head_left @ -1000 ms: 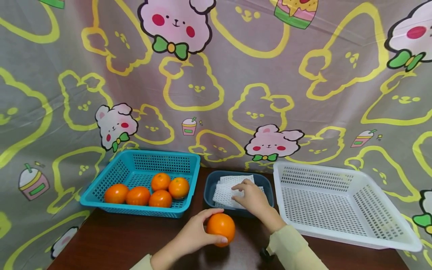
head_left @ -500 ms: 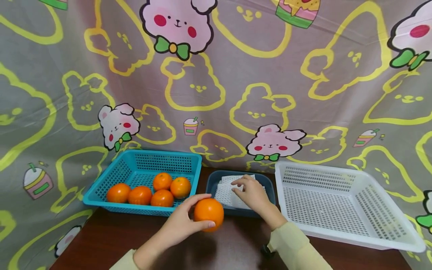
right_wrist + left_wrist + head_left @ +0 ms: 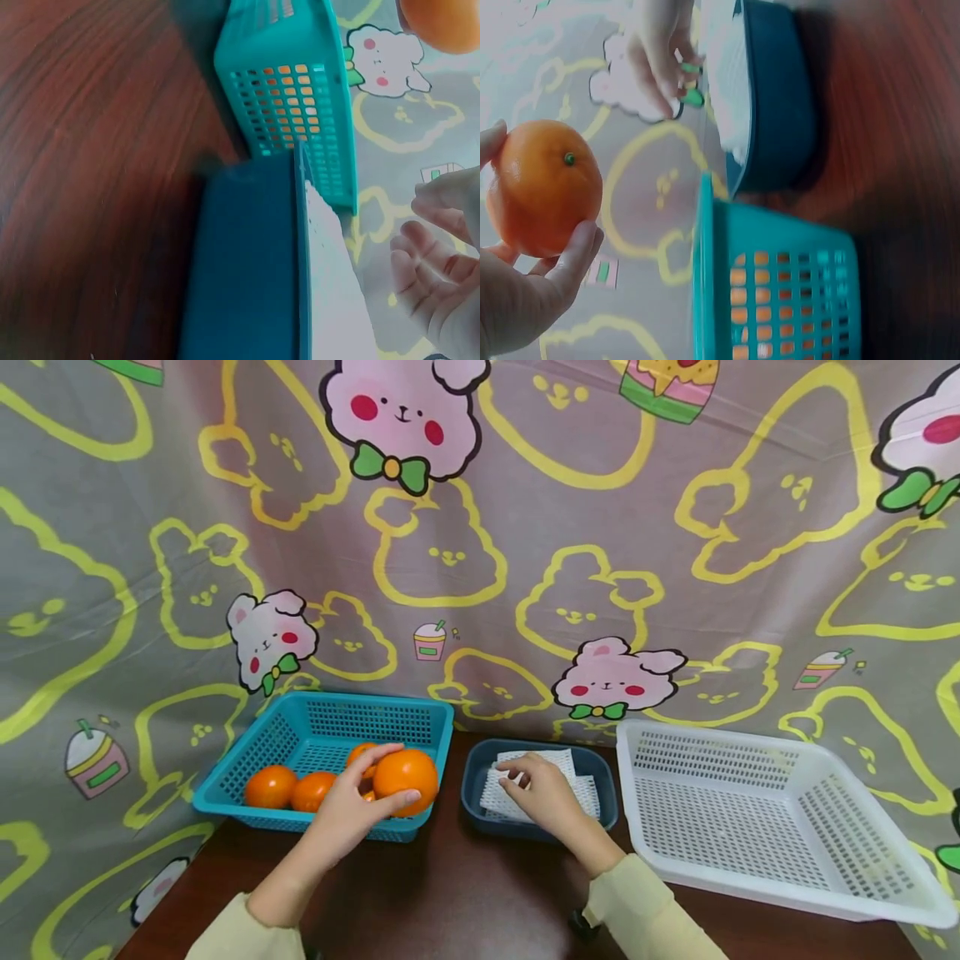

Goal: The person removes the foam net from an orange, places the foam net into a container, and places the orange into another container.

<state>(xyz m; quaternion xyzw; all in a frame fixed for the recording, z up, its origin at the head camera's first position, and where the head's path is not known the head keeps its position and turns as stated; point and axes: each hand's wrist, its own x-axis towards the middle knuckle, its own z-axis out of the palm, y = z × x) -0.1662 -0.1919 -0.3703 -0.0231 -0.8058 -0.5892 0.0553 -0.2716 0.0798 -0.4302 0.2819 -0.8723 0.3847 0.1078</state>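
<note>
My left hand [image 3: 347, 810] holds an orange [image 3: 408, 782] between thumb and fingers, in front of the right side of the teal basket [image 3: 363, 718] in the head view. A small green stem shows on this orange in the left wrist view. Several other oranges [image 3: 271, 787] lie in the basket, some partly hidden behind my hand. Over the dark blue tray [image 3: 471, 806] hovers my right hand [image 3: 546, 797], its fingers loosely bent and nothing between them. White mesh foam sleeves [image 3: 497, 797] lie in that tray, below the right fingertips.
To the right stands a white perforated basket [image 3: 750, 878], with nothing in it. All three containers rest on a dark brown wooden table [image 3: 465, 893]. A grey cloth with cartoon prints [image 3: 465, 635] hangs behind them.
My left hand has carried the orange leftward and up, from in front of the blue tray to the teal basket. My right hand has stayed over the tray with only slight finger movement.
</note>
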